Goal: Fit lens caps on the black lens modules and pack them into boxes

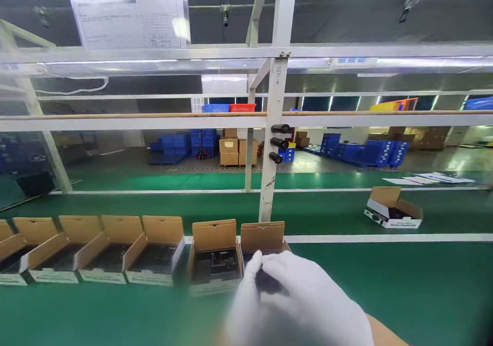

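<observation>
My right hand (316, 300), in a white glove, reaches in from the lower right and is closed on a small black part (268, 282). It holds the part over the rightmost open cardboard box (263, 237) in a row on the green belt (404, 284). Blurred white-gloved fingers of my left hand (242, 305) come up from the bottom edge and touch the same part; I cannot make out their grip. To the left stands a box with a black insert (214, 264), and several more open boxes (154, 256) continue leftward.
A lone open box (393, 211) lies on the far belt at right. A white frame post (271, 146) with three black knobs (279, 143) rises behind the row. Rails cross overhead. Blue crates and cartons are stacked in the background.
</observation>
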Action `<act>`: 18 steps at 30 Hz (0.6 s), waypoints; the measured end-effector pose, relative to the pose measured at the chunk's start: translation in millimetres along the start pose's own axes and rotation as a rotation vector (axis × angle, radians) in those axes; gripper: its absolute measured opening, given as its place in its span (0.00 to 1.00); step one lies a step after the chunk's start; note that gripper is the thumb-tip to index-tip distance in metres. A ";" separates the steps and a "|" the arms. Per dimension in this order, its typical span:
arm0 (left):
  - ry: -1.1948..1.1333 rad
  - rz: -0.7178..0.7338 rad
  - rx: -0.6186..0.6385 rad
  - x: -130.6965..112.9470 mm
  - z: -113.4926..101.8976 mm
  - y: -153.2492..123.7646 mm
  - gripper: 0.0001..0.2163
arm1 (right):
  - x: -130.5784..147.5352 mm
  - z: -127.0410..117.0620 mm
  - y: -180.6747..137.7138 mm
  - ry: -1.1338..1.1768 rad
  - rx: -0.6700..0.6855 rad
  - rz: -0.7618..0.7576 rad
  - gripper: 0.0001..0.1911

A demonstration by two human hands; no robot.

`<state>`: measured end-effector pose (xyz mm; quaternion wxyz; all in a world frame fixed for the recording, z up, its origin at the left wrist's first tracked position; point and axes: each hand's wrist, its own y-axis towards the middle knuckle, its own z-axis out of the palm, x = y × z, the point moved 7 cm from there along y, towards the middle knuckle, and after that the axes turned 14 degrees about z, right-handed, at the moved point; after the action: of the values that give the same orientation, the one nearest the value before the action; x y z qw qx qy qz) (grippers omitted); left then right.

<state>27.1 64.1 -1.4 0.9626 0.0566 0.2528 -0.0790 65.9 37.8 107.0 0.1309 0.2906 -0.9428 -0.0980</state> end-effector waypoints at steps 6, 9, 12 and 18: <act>0.531 0.273 -0.123 -24.6 5.8 -16.8 0.26 | -6.8 -2.9 -5.7 -0.176 -0.130 0.060 0.06; 0.856 0.352 -0.197 -38.4 -0.6 -14.3 0.35 | -5.4 -8.8 -6.5 -0.163 -0.213 0.027 0.10; 0.850 0.234 -0.151 -40.3 -25.1 4.4 0.40 | -4.1 -19.7 -6.9 0.053 -0.159 0.003 0.04; 0.629 0.031 0.072 -2.4 -100.2 17.6 0.38 | -5.8 -35.5 -18.2 0.221 -0.212 -0.051 0.14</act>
<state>-19.7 96.6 -85.8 0.8358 0.1160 0.5342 -0.0518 90.8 22.5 134.8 0.2610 0.3080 -0.8994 -0.1675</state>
